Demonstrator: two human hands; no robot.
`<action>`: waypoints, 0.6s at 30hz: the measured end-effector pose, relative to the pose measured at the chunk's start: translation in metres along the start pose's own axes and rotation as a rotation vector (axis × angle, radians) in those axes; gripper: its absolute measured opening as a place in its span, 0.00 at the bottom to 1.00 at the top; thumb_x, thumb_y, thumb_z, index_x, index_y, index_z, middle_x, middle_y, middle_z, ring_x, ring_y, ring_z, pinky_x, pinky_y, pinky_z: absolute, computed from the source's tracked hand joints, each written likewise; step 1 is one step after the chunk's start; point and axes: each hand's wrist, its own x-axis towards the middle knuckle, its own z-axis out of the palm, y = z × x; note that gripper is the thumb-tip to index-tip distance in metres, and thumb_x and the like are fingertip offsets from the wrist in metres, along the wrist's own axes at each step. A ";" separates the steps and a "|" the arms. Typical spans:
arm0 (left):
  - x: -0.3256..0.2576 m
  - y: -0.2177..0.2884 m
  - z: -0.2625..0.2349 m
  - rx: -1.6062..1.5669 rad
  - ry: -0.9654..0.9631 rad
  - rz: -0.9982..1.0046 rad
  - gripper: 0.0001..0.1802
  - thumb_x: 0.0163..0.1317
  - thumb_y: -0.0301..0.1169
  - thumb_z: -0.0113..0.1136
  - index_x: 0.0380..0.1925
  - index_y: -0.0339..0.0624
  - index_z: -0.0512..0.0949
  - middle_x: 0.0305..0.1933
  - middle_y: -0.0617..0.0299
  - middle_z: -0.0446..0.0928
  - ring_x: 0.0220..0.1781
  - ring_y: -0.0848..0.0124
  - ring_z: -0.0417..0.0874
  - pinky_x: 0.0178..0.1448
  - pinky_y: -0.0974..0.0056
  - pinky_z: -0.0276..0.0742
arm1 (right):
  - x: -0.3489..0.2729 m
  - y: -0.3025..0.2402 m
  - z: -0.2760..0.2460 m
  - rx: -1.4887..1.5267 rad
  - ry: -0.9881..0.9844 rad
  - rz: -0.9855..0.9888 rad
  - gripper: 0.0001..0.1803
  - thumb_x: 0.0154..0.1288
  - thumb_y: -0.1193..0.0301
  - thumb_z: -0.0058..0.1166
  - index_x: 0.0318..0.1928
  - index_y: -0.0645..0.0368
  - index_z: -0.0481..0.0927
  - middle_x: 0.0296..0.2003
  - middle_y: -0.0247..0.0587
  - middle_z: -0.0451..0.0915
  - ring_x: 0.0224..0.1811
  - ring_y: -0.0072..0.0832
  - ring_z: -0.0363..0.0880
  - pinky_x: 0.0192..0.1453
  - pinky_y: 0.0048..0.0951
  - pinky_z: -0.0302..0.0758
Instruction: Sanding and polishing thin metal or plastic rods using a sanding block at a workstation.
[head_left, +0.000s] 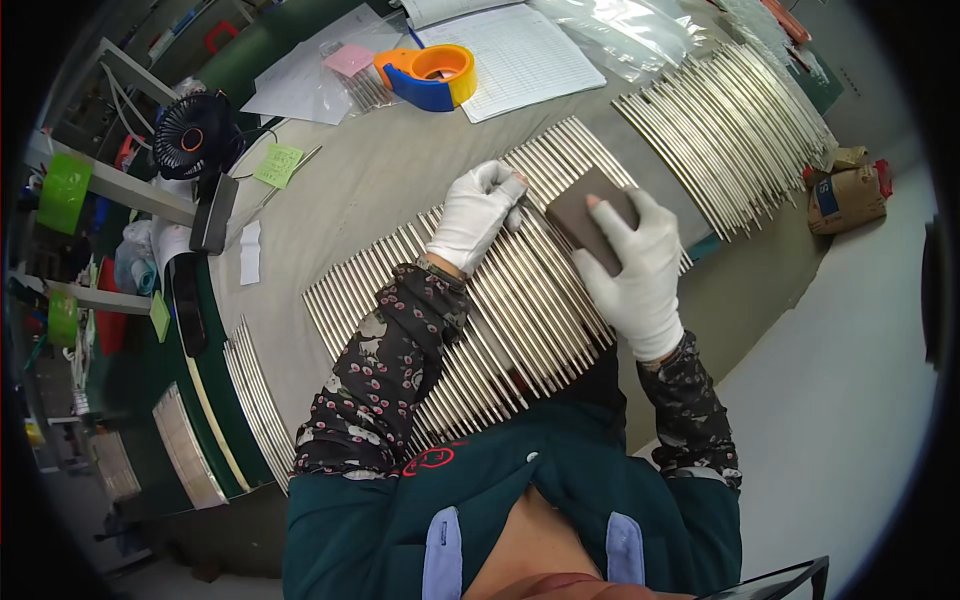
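A row of thin silvery metal rods (540,290) lies side by side in front of me, reaching from the table toward my lap. My left hand (472,218), in a white fingertip-cut glove, rests on the row with its fingers curled and pinched at a rod near the middle. My right hand (640,270), gloved the same way, grips a brown rectangular block, like a sanding sponge (590,212). The block lies flat over the rods to the right of my left hand and covers part of them.
More rods (725,135) lie at the far right, and a smaller group (258,400) at the left. An orange and blue tape dispenser (430,78) stands near an open notebook (535,60). A black fan (195,135) and a green note (278,165) are at the left.
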 end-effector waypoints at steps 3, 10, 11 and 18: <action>0.017 0.001 -0.005 -0.022 -0.018 0.049 0.09 0.67 0.33 0.57 0.35 0.37 0.76 0.24 0.68 0.74 0.18 0.82 0.71 0.24 0.76 0.66 | 0.005 0.009 0.010 0.034 0.087 -0.024 0.26 0.46 0.67 0.66 0.49 0.55 0.80 0.49 0.56 0.71 0.47 0.46 0.71 0.53 0.43 0.70; 0.033 0.023 -0.015 0.250 0.112 -0.009 0.11 0.66 0.34 0.57 0.37 0.35 0.77 0.28 0.63 0.79 0.20 0.82 0.73 0.27 0.74 0.70 | -0.040 0.046 -0.032 0.000 0.184 0.143 0.30 0.45 0.73 0.65 0.54 0.56 0.78 0.52 0.52 0.72 0.50 0.45 0.69 0.57 0.40 0.68; 0.042 0.013 -0.023 0.477 0.143 0.023 0.12 0.63 0.36 0.57 0.37 0.38 0.78 0.31 0.59 0.81 0.26 0.72 0.78 0.34 0.68 0.74 | -0.048 0.044 -0.033 0.051 0.186 0.175 0.30 0.46 0.74 0.65 0.54 0.55 0.77 0.53 0.51 0.72 0.52 0.44 0.69 0.58 0.40 0.68; 0.016 0.027 -0.006 1.061 0.305 0.268 0.16 0.60 0.35 0.58 0.46 0.42 0.76 0.39 0.53 0.81 0.44 0.56 0.81 0.49 0.58 0.76 | -0.083 0.045 -0.055 0.163 0.166 0.325 0.29 0.50 0.77 0.61 0.57 0.56 0.75 0.56 0.51 0.70 0.57 0.45 0.69 0.60 0.41 0.68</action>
